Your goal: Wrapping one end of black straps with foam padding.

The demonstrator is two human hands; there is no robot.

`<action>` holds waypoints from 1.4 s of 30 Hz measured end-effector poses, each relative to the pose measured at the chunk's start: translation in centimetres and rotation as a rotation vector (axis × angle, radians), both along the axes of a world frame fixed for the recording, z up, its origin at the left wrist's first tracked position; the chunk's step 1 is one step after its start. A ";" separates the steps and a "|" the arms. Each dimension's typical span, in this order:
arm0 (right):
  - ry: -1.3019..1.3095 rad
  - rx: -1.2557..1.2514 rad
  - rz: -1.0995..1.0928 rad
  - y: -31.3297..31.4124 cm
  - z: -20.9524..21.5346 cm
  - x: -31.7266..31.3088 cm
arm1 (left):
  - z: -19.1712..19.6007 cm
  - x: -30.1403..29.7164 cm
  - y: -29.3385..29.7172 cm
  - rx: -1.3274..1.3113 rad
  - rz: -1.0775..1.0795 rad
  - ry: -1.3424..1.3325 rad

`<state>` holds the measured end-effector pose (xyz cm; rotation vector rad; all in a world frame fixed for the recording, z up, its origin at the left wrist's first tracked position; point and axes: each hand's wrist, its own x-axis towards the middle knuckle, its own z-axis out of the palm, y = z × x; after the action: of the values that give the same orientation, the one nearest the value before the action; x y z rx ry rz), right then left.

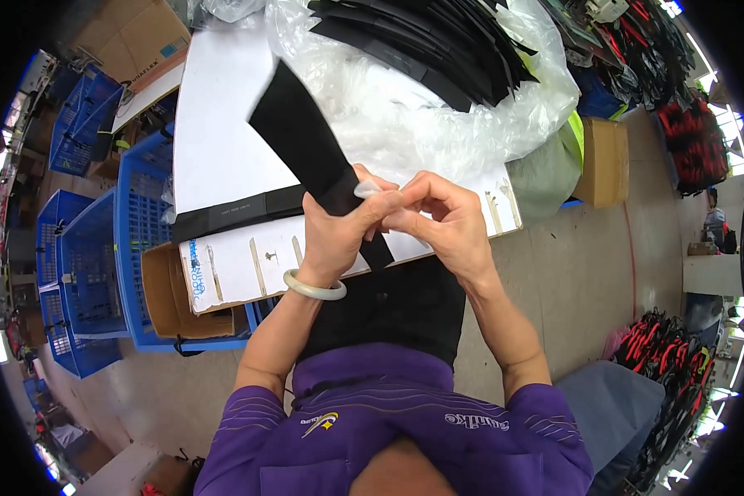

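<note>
A flat black strip (302, 124) stands tilted over the table's near edge, its upper end leaning away to the left. My left hand (332, 236), with a pale bangle at the wrist, is closed round the strip's lower part. A small translucent white piece (367, 189) shows by the left thumb, against the strip. The fingers of my right hand (450, 221) are pinched together at that piece, touching the left fingertips. What exactly lies between the fingertips is partly hidden. Another black strip (240, 212) lies along the near left part of the white table (223, 107).
A fanned stack of black strips (422, 50) rests on crumpled clear plastic (463, 145) at the table's far side. Blue crates (128, 215) and an open cardboard box (161, 289) stand left. A carton (605, 161) and racks of red-and-black goods (665, 355) are at right.
</note>
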<state>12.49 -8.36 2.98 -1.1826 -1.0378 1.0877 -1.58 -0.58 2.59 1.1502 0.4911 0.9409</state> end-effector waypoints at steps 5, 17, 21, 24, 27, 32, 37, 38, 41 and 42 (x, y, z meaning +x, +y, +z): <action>-0.152 0.102 -0.114 -1.3 0.5 -0.1 | -1.2 -0.1 2.5 -0.721 0.031 -0.428; -0.781 0.122 -0.159 -1.5 1.1 -1.2 | -1.8 -0.4 2.8 -0.696 0.072 -0.468; -0.772 0.174 -0.195 -1.3 0.7 -2.2 | -1.5 0.2 1.9 -0.656 0.060 -0.481; -0.780 0.251 -0.237 -1.1 -0.1 -3.2 | -1.3 0.5 1.3 -0.567 0.087 -0.473; -0.772 0.244 -0.272 -1.0 0.0 -3.2 | -1.6 0.4 1.5 -0.558 0.079 -0.491; -0.907 0.239 -0.129 -2.9 1.6 -2.1 | -2.1 -0.9 3.3 -0.748 0.100 -0.608; -0.951 0.361 -0.118 -1.4 0.6 -2.6 | -1.8 -0.1 3.0 -0.852 0.092 -0.622; -0.899 0.364 -0.125 -0.9 0.3 -2.6 | -1.5 0.2 2.7 -0.855 0.094 -0.612; -0.803 0.318 -0.120 -0.1 0.3 -3.0 | -1.2 0.3 2.3 -0.852 0.099 -0.600; -0.764 0.267 -0.113 0.0 0.4 -3.1 | -1.3 0.2 2.3 -0.847 0.096 -0.600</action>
<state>9.37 -8.31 3.39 -1.4445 -1.6121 0.3689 -1.43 1.72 1.25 0.0644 0.3851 0.9605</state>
